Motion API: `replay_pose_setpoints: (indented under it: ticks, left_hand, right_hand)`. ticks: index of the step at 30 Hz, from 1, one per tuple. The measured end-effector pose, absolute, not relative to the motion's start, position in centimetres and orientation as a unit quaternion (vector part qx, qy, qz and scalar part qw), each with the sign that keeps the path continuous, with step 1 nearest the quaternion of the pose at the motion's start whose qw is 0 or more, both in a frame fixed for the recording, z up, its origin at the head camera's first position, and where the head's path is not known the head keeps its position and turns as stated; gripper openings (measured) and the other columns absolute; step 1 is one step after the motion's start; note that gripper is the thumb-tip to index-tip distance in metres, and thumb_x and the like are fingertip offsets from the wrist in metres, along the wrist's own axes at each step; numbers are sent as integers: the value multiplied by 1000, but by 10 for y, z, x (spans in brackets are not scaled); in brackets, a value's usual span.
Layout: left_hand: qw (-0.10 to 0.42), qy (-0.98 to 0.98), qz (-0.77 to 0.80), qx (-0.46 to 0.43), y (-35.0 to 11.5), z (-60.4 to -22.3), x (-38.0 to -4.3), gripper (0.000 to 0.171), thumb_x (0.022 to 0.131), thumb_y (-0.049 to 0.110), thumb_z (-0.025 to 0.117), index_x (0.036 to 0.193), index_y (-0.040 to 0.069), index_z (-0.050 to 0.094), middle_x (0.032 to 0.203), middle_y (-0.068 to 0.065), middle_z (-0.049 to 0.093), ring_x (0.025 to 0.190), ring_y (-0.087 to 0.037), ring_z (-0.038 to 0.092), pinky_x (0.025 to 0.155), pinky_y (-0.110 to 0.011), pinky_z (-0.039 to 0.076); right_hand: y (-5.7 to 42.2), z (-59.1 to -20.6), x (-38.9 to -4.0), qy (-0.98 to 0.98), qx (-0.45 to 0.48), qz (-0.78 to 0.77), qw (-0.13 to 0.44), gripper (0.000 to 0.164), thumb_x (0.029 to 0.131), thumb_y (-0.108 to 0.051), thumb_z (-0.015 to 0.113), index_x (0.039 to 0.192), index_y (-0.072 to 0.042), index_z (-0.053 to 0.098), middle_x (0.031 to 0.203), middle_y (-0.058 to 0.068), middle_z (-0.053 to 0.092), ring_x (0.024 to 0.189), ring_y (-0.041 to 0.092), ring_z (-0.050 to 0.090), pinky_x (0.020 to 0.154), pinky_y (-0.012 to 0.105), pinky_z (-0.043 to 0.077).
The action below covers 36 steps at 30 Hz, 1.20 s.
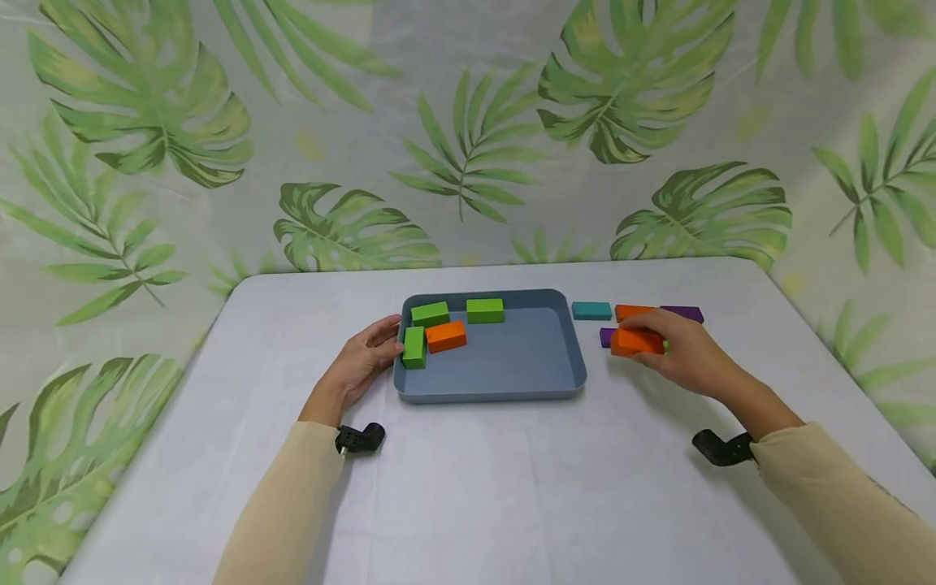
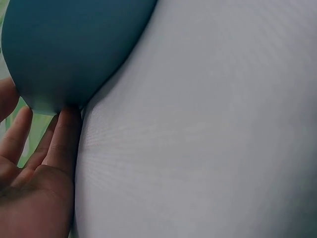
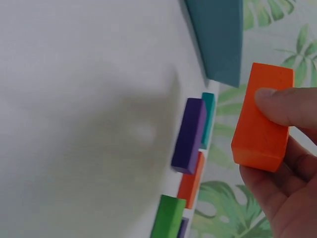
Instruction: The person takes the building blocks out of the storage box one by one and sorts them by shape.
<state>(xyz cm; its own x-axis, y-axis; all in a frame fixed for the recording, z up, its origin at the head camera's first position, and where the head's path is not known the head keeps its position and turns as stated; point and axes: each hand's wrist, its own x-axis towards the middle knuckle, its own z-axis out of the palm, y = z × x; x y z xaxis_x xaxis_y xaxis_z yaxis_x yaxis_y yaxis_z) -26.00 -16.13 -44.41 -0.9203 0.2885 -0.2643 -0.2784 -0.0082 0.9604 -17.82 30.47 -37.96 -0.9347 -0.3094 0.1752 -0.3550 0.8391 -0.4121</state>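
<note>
My right hand (image 1: 683,349) pinches an orange block (image 3: 263,116) between thumb and fingers, held up to the right of the blue-grey tray (image 1: 490,397). In the right wrist view, a purple block (image 3: 189,134) and a green block (image 3: 168,217) lie on the table beyond it. With fingers fairly straight, my left hand (image 1: 366,361) touches the tray's left wall; in the left wrist view the fingertips meet its outer side. Inside the tray, several green blocks (image 1: 414,348) and one orange block (image 1: 446,335) sit toward the left and back.
Behind the right hand, a teal block (image 1: 591,310), another orange block (image 1: 633,312) and another purple block (image 1: 682,313) stand in a row. A white cloth covers the table (image 1: 468,487). A leaf-patterned curtain (image 1: 468,122) hangs behind its far edge.
</note>
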Motion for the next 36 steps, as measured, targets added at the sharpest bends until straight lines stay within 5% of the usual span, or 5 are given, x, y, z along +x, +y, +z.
replay_pose_setpoints:
  ticks: [8,17,28,36]
  left_hand:
    - [186,695,695,1,-161,-442,-260,67,95,5,61,156,15,33,161,-11,33,145,-26,38,120,-40,34]
    - [187,694,696,-4,-160,-442,-261,66,95,4,60,155,16,35,160,-9,36,144,-24,39,119,-39,35]
    - [201,704,681,10,-164,-444,-261,66,97,8,60,156,18,32,162,-7,33,134,-18,43,94,-18,42]
    - [211,691,691,16,-164,-442,-261,68,98,7,59,158,17,29,164,-8,28,148,-26,33,122,-40,29]
  right_hand:
    - [300,-395,-178,-959,186,213,13,43,82,2,74,124,-4,65,120,17,67,106,34,60,93,54,53]
    - [290,-408,-182,-957,187,219,-33,42,84,-2,74,125,-3,64,130,22,63,121,42,56,105,62,45]
    - [282,-414,-182,-956,184,225,-38,40,84,-2,74,123,-2,65,127,22,64,117,41,58,103,60,47]
    - [283,-414,-184,-958,183,219,-42,40,84,-2,72,124,-3,65,129,23,63,118,43,57,103,61,46]
